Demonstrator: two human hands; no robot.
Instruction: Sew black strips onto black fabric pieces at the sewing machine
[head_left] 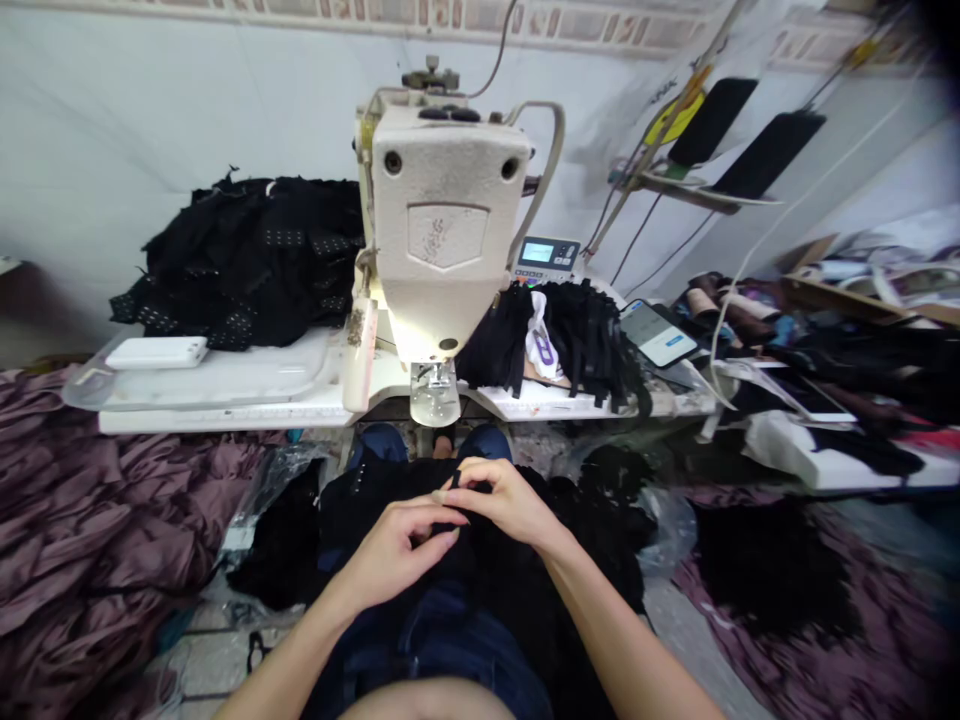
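Note:
My left hand (pixel 394 552) and my right hand (pixel 501 503) meet over my lap, both pinching a black fabric piece (pixel 452 488) between their fingers. The piece is a small fold or strip, partly hidden by my fingers. It belongs to a heap of black cloth (pixel 592 540) lying across my knees. A row of small metal hooks or eyes shows on the cloth left of my hands. Ahead of my hands stands a cream sewing machine (pixel 442 200), its presser foot (pixel 435 395) beyond my fingers' reach in this view.
On the sewing table (pixel 225 415), a pile of black hook-and-eye pieces (pixel 247 262) lies left of the machine, and black strips (pixel 581 340) lie right of it. A tablet (pixel 656 333) sits further right. Purple cloth (pixel 97 490) covers the floor at left. Clear plastic (pixel 667 530) lies at right.

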